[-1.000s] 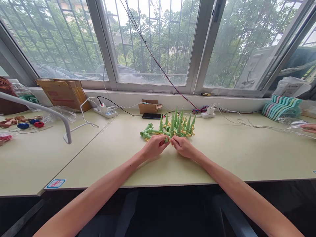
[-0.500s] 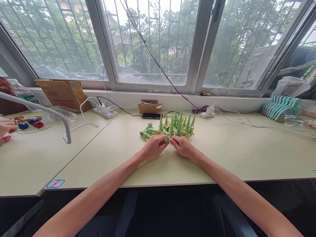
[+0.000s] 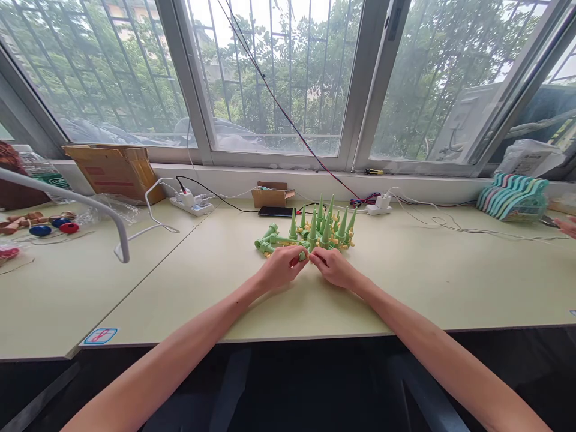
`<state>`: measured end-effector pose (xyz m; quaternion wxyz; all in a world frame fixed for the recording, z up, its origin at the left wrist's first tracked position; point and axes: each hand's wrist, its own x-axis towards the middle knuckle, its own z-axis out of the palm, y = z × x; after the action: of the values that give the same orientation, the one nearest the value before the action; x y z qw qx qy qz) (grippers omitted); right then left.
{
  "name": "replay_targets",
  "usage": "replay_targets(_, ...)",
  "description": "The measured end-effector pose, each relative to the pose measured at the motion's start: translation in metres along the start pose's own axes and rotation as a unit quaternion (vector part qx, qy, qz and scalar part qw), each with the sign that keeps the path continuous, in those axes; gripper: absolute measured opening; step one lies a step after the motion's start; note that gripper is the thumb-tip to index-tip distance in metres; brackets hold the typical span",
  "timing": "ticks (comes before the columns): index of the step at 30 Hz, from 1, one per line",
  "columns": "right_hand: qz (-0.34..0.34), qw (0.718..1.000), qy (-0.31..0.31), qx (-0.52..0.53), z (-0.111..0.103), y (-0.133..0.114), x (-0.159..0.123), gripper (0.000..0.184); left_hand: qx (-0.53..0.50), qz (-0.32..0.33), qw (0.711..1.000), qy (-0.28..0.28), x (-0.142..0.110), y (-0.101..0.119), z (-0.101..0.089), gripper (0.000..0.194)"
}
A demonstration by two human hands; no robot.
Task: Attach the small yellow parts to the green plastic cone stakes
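Observation:
My left hand (image 3: 283, 266) is closed around a green plastic watering spike (image 3: 303, 255), and most of the spike is hidden by the fingers. Facing it, my right hand (image 3: 333, 267) pinches at the spike's end; the small part between those fingertips is too hidden to make out. Just beyond both hands, several green watering spikes (image 3: 326, 231) stand point up in a cluster, with small yellow valves low on them. To the left of these, more green spike pieces (image 3: 270, 238) lie on their sides.
Behind the spikes are a black phone (image 3: 276, 212) and a small cardboard box (image 3: 272, 195). Power strips (image 3: 193, 206) with cables line the back. A grey curved tube (image 3: 117, 225) juts in from the left. Hangers (image 3: 513, 197) and another person's hand (image 3: 566, 227) are at the right.
My hands stay almost still on the spike. Another person's hand showed at the left edge half a second ago and is gone now. At the right edge, a hand and clear plastic have shifted.

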<state>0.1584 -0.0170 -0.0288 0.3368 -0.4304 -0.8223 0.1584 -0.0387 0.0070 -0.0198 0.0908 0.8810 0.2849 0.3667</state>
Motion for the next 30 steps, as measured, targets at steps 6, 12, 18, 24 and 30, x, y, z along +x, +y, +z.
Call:
replay_targets(6,-0.002,1.0,0.001,0.001,0.0002,0.0002,0.0002,0.028,-0.003,-0.002,1.0,-0.001,-0.0001,0.0003,-0.0007,0.014)
replay_targets(12,-0.001,1.0,-0.002,-0.003,-0.0008,-0.0006,0.0005,0.028,-0.007,-0.002,1.0,-0.003,0.0,0.0015,-0.0009,0.015)
replay_targets(18,-0.002,1.0,-0.005,-0.006,-0.0001,0.0004,0.0,0.029,-0.002,0.0,1.0,-0.006,0.0001,0.0011,-0.0008,0.018)
replay_targets(24,-0.003,1.0,-0.004,-0.01,-0.0002,0.0001,-0.0005,0.031,-0.003,0.001,1.0,-0.008,0.0002,0.0016,-0.0013,0.02)
replay_targets(30,-0.003,1.0,-0.007,-0.007,-0.001,0.0002,-0.0001,0.031,-0.004,-0.01,1.0,-0.01,-0.0002,0.0013,-0.0009,0.018)
